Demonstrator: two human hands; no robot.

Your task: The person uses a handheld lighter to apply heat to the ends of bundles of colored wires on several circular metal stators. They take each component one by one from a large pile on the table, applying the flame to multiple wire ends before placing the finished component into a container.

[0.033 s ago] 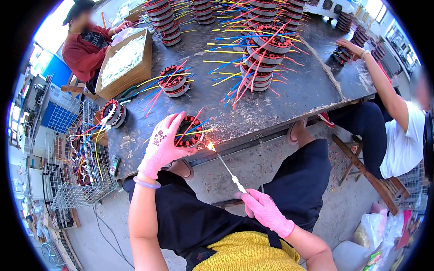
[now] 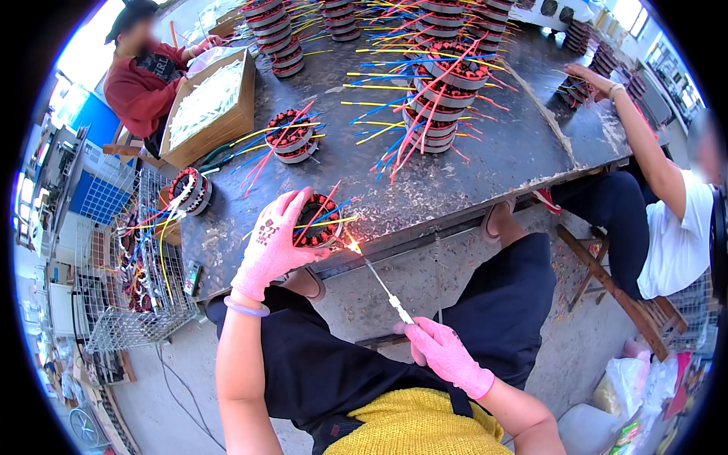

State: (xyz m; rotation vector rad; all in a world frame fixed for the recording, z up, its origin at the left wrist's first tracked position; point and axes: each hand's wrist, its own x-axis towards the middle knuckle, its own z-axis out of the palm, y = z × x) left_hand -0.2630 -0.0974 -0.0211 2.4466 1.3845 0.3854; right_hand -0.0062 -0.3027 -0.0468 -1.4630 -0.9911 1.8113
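Observation:
Near the table's front edge, my left hand [image 2: 274, 239], in a pink glove, is closed around a motor stator [image 2: 315, 233] with red windings. Red, blue and yellow wires stick out of the stator to the right. My right hand [image 2: 447, 353], also gloved in pink, grips a thin torch-like rod [image 2: 396, 305] by its white handle end. The rod slants up and to the left. A small orange flame [image 2: 353, 246] burns at its tip, just right of the stator's lower rim and below the wire ends.
Further stators stand on the dark table [image 2: 356, 163]: a short stack [image 2: 292, 138], a tall stack [image 2: 436, 114] and one at the left edge [image 2: 189, 191]. A cardboard box [image 2: 220, 114] holds pale strips. One person [image 2: 148, 91] sits at far left; another [image 2: 671, 212] reaches in from the right.

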